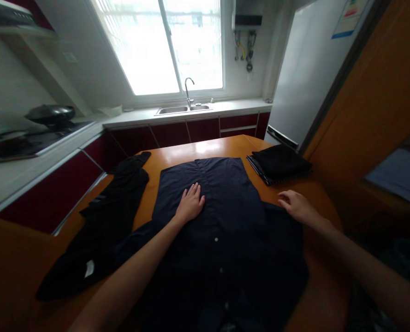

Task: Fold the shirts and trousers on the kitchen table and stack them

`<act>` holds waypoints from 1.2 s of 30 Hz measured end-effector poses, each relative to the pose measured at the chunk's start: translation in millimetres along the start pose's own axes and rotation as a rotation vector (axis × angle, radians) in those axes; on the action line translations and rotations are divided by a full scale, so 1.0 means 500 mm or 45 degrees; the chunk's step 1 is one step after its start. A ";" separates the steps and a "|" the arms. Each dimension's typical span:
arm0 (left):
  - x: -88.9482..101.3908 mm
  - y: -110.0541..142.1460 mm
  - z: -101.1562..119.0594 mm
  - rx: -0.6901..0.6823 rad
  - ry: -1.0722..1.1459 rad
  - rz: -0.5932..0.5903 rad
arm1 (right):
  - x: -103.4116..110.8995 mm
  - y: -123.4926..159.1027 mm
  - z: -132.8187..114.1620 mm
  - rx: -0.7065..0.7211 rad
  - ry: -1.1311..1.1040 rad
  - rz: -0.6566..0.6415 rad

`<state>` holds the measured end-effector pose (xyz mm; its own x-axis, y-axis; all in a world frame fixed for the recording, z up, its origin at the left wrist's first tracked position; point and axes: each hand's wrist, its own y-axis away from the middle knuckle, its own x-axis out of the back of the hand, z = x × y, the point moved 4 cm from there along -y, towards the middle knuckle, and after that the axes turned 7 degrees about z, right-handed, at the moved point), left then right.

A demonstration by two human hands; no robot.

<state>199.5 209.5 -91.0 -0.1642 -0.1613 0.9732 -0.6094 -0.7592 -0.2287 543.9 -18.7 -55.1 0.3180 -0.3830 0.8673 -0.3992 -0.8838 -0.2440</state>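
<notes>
A navy button-up shirt [222, 210] lies spread on the wooden table, its hem toward the window and its collar near the bottom of the view. Small pale buttons run down its middle. My left hand [191, 203] rests flat on the shirt's upper part, fingers stretched out. At the right sleeve's outer end is my right hand [296, 205], fingers loosely bent and the thumb apart from them. No cloth shows between those fingers; whether they touch the sleeve is hard to see.
Left of the shirt lies a rumpled black garment [115, 216] with a white label. A folded dark stack of cloth [281, 163] sits at the right on the table [205, 146]. Beyond are a counter with a sink [173, 109], a stove with a wok [50, 114], and a fridge [305, 69].
</notes>
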 end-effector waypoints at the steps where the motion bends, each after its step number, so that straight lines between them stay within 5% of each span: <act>1: 0.000 -0.001 0.000 0.000 0.000 0.001 | 0.006 0.013 0.026 -0.058 0.036 -0.027; 9: 0.006 -0.005 0.003 0.009 0.014 -0.003 | 0.011 0.067 0.072 -0.227 -0.108 -0.199; 18: 0.013 -0.006 0.012 0.002 -0.033 -0.036 | 0.051 0.098 0.142 -0.377 -0.360 0.010; 25: 0.032 -0.017 0.016 0.015 -0.070 -0.153 | 0.043 0.138 0.155 -0.406 -0.482 0.118; 28: 0.063 -0.015 0.088 -0.128 -0.035 -0.125 | 0.033 0.150 0.157 -0.435 -0.481 0.158; 31: 0.087 0.012 0.229 -0.472 0.192 -0.146 | 0.025 0.161 0.152 -0.459 -0.492 0.160; 34: 0.087 0.046 0.362 -0.670 0.391 -0.193 | 0.036 0.172 0.135 -0.468 -0.552 0.169; 36: 0.072 0.060 0.413 -0.692 0.422 -0.207 | 0.059 0.181 0.117 -0.462 -0.637 0.211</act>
<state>335.5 51.0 -57.3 -0.2142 0.1971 0.9567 -0.9375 -0.3164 -0.1447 567.5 -125.9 -76.8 0.5549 -0.6633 0.5021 -0.7154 -0.6885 -0.1190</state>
